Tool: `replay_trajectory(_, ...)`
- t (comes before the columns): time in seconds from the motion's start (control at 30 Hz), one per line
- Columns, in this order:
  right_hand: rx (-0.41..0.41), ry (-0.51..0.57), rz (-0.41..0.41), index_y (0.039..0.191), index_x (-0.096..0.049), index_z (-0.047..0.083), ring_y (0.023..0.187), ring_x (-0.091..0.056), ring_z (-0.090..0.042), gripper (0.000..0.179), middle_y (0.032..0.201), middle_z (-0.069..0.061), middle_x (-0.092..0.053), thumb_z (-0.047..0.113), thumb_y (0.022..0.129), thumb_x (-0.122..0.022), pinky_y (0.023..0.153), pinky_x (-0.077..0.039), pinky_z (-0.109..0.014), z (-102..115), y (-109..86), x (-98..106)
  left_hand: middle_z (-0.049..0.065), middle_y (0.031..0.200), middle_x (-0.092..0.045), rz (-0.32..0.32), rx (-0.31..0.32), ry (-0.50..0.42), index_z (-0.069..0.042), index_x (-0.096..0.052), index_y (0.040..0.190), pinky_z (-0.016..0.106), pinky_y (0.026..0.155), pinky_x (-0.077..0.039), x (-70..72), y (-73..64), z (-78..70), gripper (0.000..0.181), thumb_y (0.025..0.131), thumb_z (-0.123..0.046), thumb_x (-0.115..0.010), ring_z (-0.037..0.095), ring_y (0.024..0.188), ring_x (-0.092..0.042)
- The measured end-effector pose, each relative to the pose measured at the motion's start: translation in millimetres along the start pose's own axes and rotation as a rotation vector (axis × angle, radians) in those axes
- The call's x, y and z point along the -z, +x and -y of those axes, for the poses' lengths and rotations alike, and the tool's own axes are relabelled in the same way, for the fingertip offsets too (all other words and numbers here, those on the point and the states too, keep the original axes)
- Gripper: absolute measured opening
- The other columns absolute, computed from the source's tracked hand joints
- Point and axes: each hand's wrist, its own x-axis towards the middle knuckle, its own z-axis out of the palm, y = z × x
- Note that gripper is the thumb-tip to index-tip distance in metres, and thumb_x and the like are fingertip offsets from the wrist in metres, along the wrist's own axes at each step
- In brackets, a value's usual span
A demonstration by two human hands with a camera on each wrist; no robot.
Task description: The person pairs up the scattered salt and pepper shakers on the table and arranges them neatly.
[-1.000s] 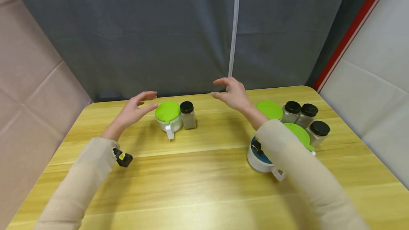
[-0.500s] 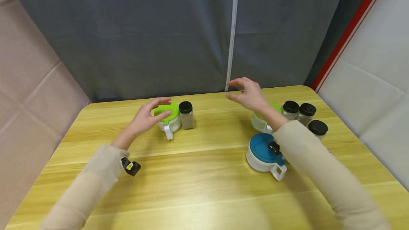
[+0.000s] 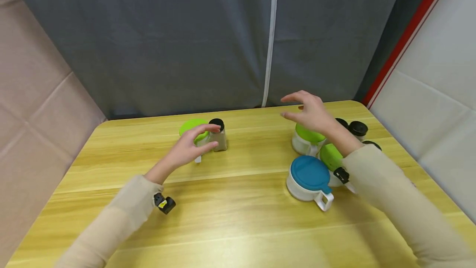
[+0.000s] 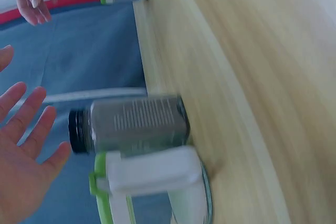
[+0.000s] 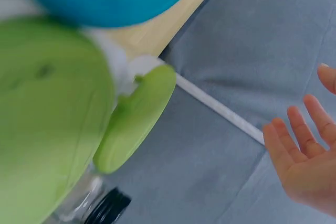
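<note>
My left hand (image 3: 187, 148) hovers, fingers apart and holding nothing, in front of a green-lidded white-handled jar (image 3: 189, 125) and a black-capped glass spice bottle (image 3: 222, 139). In the left wrist view its fingertips are near the bottle's black cap (image 4: 79, 131). The hand partly covers that jar in the head view. My right hand (image 3: 312, 113), also holding nothing with its fingers spread, is above another green-lidded jar (image 3: 308, 136). A third green-lidded jar (image 3: 330, 156) is partly hidden by the right arm. In front of these stands a blue-lidded white jar (image 3: 310, 173) with a handle.
Several black-capped bottles (image 3: 358, 128) stand at the right, partly behind the right forearm. The wooden table (image 3: 230, 214) ends at a grey curtain (image 3: 167, 53), with pale walls on both sides. A small black camera (image 3: 165, 203) sits on the left wrist.
Both hands have moved right: the left from beside its green-lidded jar to in front of it and the bottle, the right to over the right-hand group. The jars and bottles stay put.
</note>
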Motion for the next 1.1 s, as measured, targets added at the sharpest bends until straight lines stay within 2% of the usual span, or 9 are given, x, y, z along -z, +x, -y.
replay_trajectory(0.07, -0.006, -0.005, 0.011, 0.115, -0.056, 0.005, 0.108, -0.042, -0.028, 0.037, 0.112, -0.011, -0.050, 0.018, 0.082, -0.064, 0.086, -0.038, -0.046, -4, -3.3, 5, 0.003, 0.121, -0.050, 0.009, -0.026, -0.011, -0.008, -0.050, 0.123, 0.045, 0.094, -0.030, -6.1, 1.9, 6.6, 0.043, 0.083, -0.021, -0.062, 0.020, 0.112, -0.043)
replay_trajectory(0.27, 0.008, 0.001, 0.038, 0.116, -0.056, 0.006, 0.105, -0.042, -0.027, 0.037, 0.111, -0.010, -0.050, 0.020, 0.082, -0.063, 0.086, -0.038, -0.048, -14, -14.8, 19, 0.004, 0.115, -0.054, 0.029, -0.112, -0.033, -0.009, -0.053, 0.119, 0.041, 0.091, -0.034, -22.5, 4.6, -3.0, 0.040, 0.082, -0.018, -0.064, 0.019, 0.107, -0.047)
replay_trajectory(0.5, 0.071, -0.012, 0.027, 0.114, -0.056, 0.005, 0.102, -0.045, -0.025, 0.036, 0.109, -0.009, -0.052, 0.017, 0.081, -0.065, 0.083, -0.040, -0.048, -30, -28.6, 32, 0.015, 0.113, -0.054, 0.054, -0.119, -0.044, 0.002, -0.051, 0.117, 0.042, 0.093, -0.032, -36.3, 0.3, -38.6, 0.037, 0.082, -0.004, -0.062, 0.024, 0.108, -0.047)
replay_trajectory(0.57, 0.087, -0.006, 0.026, 0.113, -0.056, 0.004, 0.101, -0.046, -0.024, 0.035, 0.109, -0.009, -0.053, 0.015, 0.081, -0.064, 0.083, -0.040, -0.049, -35, -33.2, 35, 0.015, 0.113, -0.054, 0.053, -0.114, -0.037, 0.001, -0.051, 0.117, 0.041, 0.093, -0.033, -43.2, 0.1, -37.9, 0.037, 0.082, -0.006, -0.062, 0.023, 0.108, -0.047)
replay_trajectory(0.67, 0.112, -0.017, 0.022, 0.112, -0.057, 0.004, 0.100, -0.047, -0.021, 0.034, 0.108, -0.008, -0.055, 0.014, 0.081, -0.065, 0.082, -0.041, -0.047, -41, -41.4, 41, 0.010, 0.114, -0.055, 0.042, -0.108, -0.005, -0.003, -0.052, 0.118, 0.036, 0.093, -0.033, -57.0, 1.1, -28.4, 0.039, 0.082, -0.013, -0.064, 0.017, 0.107, -0.047)
replay_trajectory(0.73, 0.131, -0.041, 0.008, 0.112, -0.058, 0.006, 0.098, -0.048, -0.016, 0.034, 0.107, -0.006, -0.056, 0.012, 0.080, -0.066, 0.081, -0.043, -0.044, -45, -48.2, 46, 0.006, 0.115, -0.055, 0.039, -0.100, 0.014, -0.007, -0.053, 0.118, 0.033, 0.093, -0.033, -67.8, 1.9, -21.9, 0.040, 0.082, -0.019, -0.064, 0.013, 0.108, -0.047)
replay_trajectory(0.83, 0.144, -0.044, -0.013, 0.112, -0.058, 0.008, 0.097, -0.047, -0.007, 0.035, 0.107, -0.005, -0.057, 0.010, 0.078, -0.067, 0.080, -0.044, -0.027, -53, -59.4, 52, 0.001, 0.117, -0.053, 0.060, -0.076, 0.033, -0.010, -0.051, 0.121, 0.031, 0.092, -0.034, -83.7, 2.0, -20.6, 0.045, 0.081, -0.028, -0.064, 0.012, 0.108, -0.045)
replay_trajectory(0.97, 0.105, 0.037, -0.016, 0.115, -0.056, 0.007, 0.098, -0.046, -0.001, 0.040, 0.109, -0.003, -0.055, 0.005, 0.077, -0.067, 0.077, -0.036, -0.010, -65, -72.6, 58, 0.000, 0.120, -0.050, 0.095, -0.040, 0.041, -0.011, -0.048, 0.124, 0.030, 0.092, -0.034, -101.3, 1.6, -30.2, 0.052, 0.080, -0.033, -0.065, 0.011, 0.109, -0.044)
replay_trajectory(1.1, 0.024, 0.097, -0.033, 0.118, -0.054, 0.007, 0.096, -0.047, 0.001, 0.040, 0.109, 0.008, -0.054, 0.005, 0.079, -0.065, 0.076, -0.036, -0.007, -77, -86.0, 66, 0.003, 0.120, -0.049, 0.117, -0.026, 0.028, -0.009, -0.044, 0.127, 0.029, 0.091, -0.035, -116.0, 2.6, -41.6, 0.057, 0.080, -0.033, -0.065, 0.013, 0.109, -0.044)
